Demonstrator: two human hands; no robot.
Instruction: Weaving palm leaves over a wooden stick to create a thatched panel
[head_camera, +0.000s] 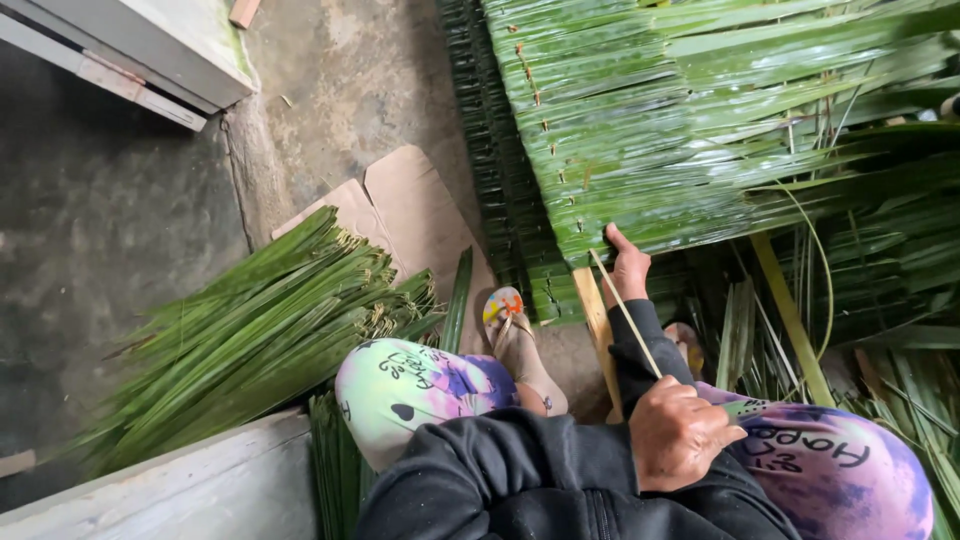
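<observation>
Rough concrete floor (120, 230) spreads at left, with flattened cardboard (420, 215) and a bundle of loose palm leaves (250, 335) lying on it. Far right, a stitched palm-leaf panel (680, 130) slopes over a wooden slat (598, 325). Left hand (628, 268) presses the panel's lower edge, fingers hidden. Right hand (682, 435), near, is clenched around a thin stick (625, 312) reaching toward the panel.

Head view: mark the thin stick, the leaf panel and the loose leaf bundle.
thin stick (625, 310), head view, mid-shaft.
leaf panel (680, 130), head view, middle of the stitched leaves.
leaf bundle (250, 335), head view, middle of the pile.
</observation>
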